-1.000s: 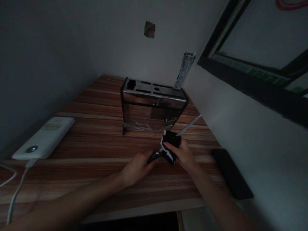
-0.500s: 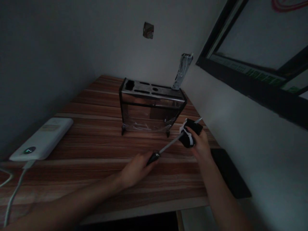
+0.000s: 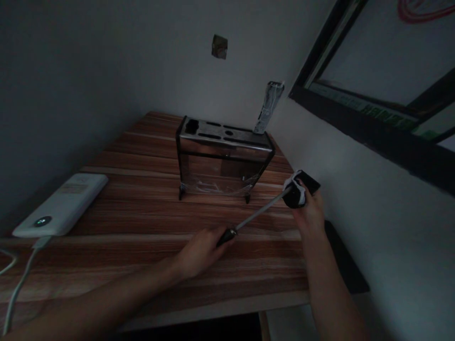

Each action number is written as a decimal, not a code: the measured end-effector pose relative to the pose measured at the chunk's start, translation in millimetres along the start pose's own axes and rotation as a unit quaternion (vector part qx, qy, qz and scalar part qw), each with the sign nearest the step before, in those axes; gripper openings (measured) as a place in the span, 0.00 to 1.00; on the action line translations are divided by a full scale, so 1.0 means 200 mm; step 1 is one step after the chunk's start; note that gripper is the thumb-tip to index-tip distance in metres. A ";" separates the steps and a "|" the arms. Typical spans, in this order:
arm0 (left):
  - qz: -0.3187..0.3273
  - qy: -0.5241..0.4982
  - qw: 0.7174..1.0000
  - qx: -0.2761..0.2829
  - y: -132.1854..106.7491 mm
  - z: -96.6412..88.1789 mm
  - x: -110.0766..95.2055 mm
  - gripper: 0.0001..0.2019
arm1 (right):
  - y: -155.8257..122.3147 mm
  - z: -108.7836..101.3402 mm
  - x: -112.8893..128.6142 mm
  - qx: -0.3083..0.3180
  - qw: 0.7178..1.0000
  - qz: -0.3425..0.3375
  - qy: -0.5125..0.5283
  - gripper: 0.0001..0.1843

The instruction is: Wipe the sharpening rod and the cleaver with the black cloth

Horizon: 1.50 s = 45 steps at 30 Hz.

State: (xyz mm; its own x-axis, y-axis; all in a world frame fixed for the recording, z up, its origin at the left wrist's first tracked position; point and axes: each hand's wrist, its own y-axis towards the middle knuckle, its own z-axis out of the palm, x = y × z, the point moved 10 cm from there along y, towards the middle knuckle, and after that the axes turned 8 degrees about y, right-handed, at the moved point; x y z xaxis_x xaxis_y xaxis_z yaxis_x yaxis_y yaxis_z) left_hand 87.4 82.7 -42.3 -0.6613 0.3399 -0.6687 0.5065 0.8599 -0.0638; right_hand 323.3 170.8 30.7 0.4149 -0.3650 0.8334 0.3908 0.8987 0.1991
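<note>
My left hand (image 3: 203, 251) is closed round the black handle of a sharpening steel (image 3: 263, 209), whose thin grey rod slants up to the right above the table. Folded round the rod's far end is a black cloth with a white edge (image 3: 295, 199), gripped in my right hand (image 3: 310, 212). The cloth hides the rod's tip. Behind the rod stands a knife block (image 3: 225, 151) with a slotted metal top and see-through dark sides. A plastic-wrapped handle (image 3: 269, 108) sticks up from the block's right end.
A white power bank (image 3: 66, 203) with a cable (image 3: 23, 289) lies on the wood-grain table (image 3: 142, 208) at the left. A dark flat object (image 3: 346, 260) lies by the right wall, partly behind my right forearm. A dark-framed board (image 3: 373, 121) hangs on that wall.
My right hand and the cloth have slid along the rod, up and to the right, covering the tip that stuck out before. The left hand has stayed nearly still.
</note>
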 end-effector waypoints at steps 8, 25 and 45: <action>-0.019 -0.007 1.000 -0.001 0.01 -0.01 0.02 0.10 | -0.09 0.08 -0.14 0.025 0.994 0.095 -0.039 0.15; -0.018 -0.078 0.997 -0.017 0.01 -0.01 0.04 0.10 | -0.53 0.30 -0.52 0.224 0.913 0.282 -0.192 0.22; -0.017 -0.068 0.997 -0.016 0.01 -0.01 0.04 0.10 | -0.52 0.29 -0.52 0.198 0.929 0.245 -0.196 0.19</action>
State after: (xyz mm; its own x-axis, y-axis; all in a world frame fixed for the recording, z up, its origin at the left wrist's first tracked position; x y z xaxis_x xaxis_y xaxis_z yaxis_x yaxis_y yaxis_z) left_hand 82.4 88.5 -47.6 -0.5956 0.2575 -0.7609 0.4658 0.8824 -0.0660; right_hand 192.8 129.3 -46.5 0.1024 0.1582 0.9821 -0.1314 0.9808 -0.1443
